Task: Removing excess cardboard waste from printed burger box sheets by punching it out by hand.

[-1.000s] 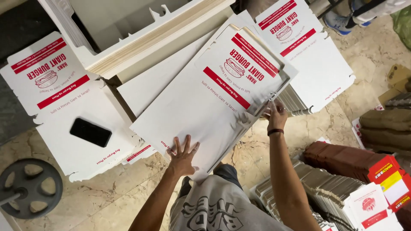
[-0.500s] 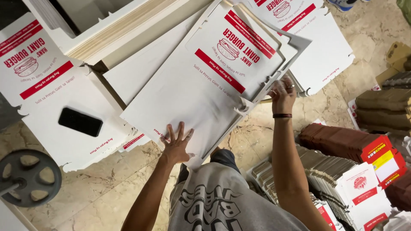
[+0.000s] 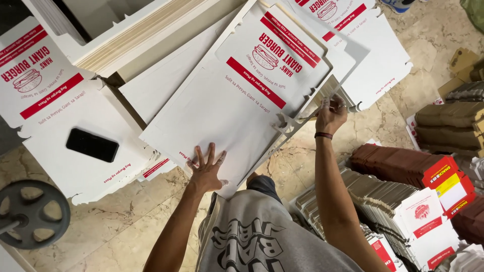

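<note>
The right hand (image 3: 330, 113) has crept further up the carton edge, pinching it; the left hand (image 3: 205, 168), fingers spread, presses the flat white carton sheet (image 3: 222, 106) down.

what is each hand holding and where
Right hand pinches the flat cardboard box sheet at its notched side edge; left hand only presses flat near its bottom edge.

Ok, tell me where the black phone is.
In the head view, the black phone lies flat at the left on a white printed cardboard sheet, above the grey weight plate and well left of the left hand.
</note>
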